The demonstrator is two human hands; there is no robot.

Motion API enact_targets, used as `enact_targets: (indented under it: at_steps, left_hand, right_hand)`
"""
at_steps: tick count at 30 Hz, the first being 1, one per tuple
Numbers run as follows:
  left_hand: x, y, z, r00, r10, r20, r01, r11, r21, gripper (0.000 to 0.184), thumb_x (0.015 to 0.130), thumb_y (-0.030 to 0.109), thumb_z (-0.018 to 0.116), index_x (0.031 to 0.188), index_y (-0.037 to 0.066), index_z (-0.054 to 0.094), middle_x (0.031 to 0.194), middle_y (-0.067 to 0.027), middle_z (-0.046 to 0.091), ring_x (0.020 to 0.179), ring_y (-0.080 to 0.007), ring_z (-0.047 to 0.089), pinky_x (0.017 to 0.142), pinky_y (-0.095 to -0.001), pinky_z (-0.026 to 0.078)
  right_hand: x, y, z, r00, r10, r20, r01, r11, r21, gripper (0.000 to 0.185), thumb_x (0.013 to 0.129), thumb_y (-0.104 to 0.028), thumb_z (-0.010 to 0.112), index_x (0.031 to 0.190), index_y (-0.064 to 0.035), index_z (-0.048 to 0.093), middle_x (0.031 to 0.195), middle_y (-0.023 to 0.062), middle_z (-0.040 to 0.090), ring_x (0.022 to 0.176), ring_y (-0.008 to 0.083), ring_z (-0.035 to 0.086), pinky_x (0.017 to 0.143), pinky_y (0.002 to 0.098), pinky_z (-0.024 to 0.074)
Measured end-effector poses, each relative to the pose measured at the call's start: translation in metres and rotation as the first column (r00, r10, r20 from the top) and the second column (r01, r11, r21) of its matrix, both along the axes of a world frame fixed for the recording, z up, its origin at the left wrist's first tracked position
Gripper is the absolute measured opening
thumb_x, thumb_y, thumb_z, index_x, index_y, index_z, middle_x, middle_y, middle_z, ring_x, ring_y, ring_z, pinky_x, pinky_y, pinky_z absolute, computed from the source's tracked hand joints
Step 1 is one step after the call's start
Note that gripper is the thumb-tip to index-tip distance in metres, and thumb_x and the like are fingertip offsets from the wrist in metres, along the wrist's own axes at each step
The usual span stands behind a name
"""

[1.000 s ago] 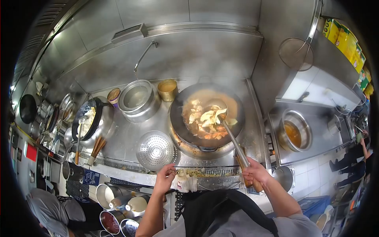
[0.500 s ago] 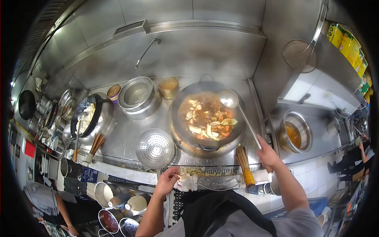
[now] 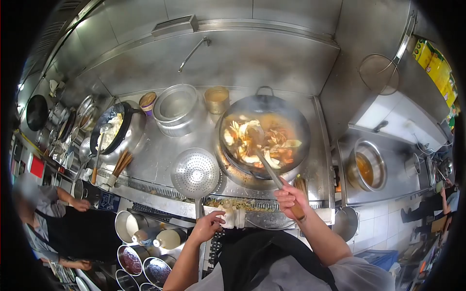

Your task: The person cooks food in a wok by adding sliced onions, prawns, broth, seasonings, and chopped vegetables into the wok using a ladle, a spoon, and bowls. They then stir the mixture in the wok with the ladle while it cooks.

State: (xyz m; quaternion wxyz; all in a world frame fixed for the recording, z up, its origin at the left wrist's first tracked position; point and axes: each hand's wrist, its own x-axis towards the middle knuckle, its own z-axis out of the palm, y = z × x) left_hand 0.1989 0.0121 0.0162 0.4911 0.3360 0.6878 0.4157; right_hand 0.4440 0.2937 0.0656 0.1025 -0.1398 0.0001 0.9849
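Note:
My right hand (image 3: 291, 199) is closed around the wooden handle of a ladle (image 3: 270, 167). Its bowl dips among the food in a large dark wok (image 3: 303, 116), which holds pale slices and orange pieces in reddish-brown broth, with steam rising. Near the stove's front edge, my left hand (image 3: 208, 227) has its fingers loosely bent and apart. Those fingertips are at a white cloth (image 3: 227, 217); whether they touch it I cannot tell. Just beyond that hand lies a perforated skimmer (image 3: 195, 172), handle towards me. A bamboo brush (image 3: 301, 183) is partly behind my right hand.
Left of the wok stand a metal pot (image 3: 175, 109) and a tin (image 3: 217, 99). Farther left is a second wok (image 3: 127, 127) with pale food and a ladle. A steel basin (image 3: 364, 167) of amber liquid sits right. Another person (image 3: 80, 220) stands at lower left.
My right hand has moved left, bringing the ladle bowl from the wok's right rim down into the food. My left hand stays near the cloth. The view has shifted; the person at left shows more.

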Motion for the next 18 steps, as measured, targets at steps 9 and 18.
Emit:
enact_targets:
  at_steps: [9,18]
  left_hand:
    - [-0.004,0.028,0.026,0.999,0.002,0.041,-0.007,0.993,0.114,0.045,0.093,-0.005,0.046,0.136,0.005,0.057,0.102,-0.0131,0.074,0.076,-0.0154,0.07,0.072,-0.03,0.055]
    - [0.008,0.028,0.04,0.989,-0.03,0.144,0.008,0.988,0.152,0.037,0.096,-0.004,0.051,0.132,-0.001,0.058,0.107,-0.0124,0.07,0.087,-0.018,0.069,0.081,-0.0305,0.056]
  right_hand:
    - [0.057,-0.01,0.08,0.977,0.001,0.212,-0.072,0.944,0.323,0.076,0.097,-0.004,0.055,0.162,-0.0281,0.022,0.08,0.004,0.048,0.051,0.0047,0.042,0.042,0.0213,0.0387]
    - [0.104,0.004,0.101,0.719,-0.204,0.664,-0.474,0.554,0.684,0.087,0.093,0.001,0.053,0.164,-0.0279,0.013,0.07,0.003,0.047,0.055,0.0109,0.047,0.048,0.0288,0.0421]
